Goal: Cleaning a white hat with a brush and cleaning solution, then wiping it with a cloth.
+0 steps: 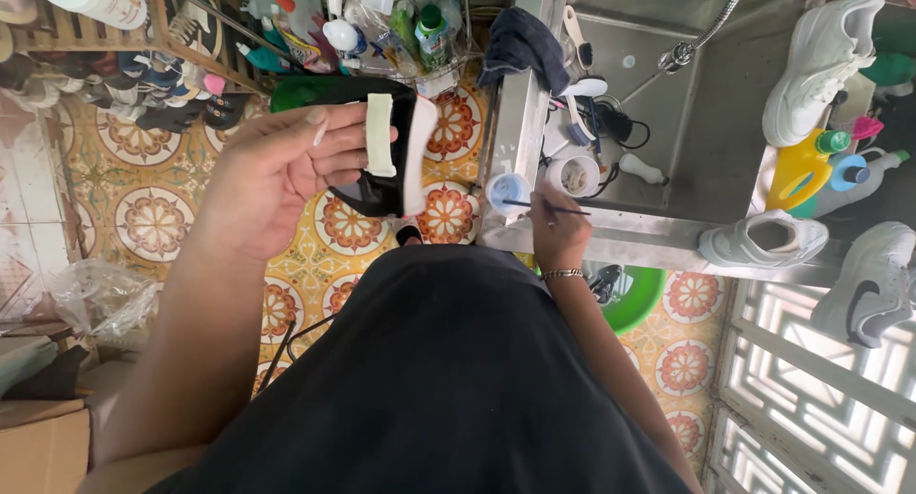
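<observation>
- Over the patterned floor tiles point(143, 217), at upper middle of view: left hand point(272, 169) raised, palm toward camera, fingers curled closed around a black shoe point(382, 184) with a white sole edge and a pale strap across it.
- Thumb pressed across the shoe's near side; fingertips wrapped at its left flank. Firm full-hand hold, no gap visible between fingers and shoe.
- At the near left corner of the steel sink counter point(649, 241): right hand point(558, 229) pinched shut on a thin brush point(544, 206), held like a pen, shaft lying roughly level.
- Brush tip reaching left into a small white cup point(506, 190) with blue inside, standing on the counter's near edge. Whether the tip touches the contents: cannot tell.
- Second white cup point(575, 174) just beside the first, to its right.
- Bracelet point(563, 274) on right wrist.
- White sneaker point(763, 241) on the counter's near edge, further right; another white sneaker point(821, 64) at the far right corner.
- Yellow bottle point(801, 169) near the right edge.
</observation>
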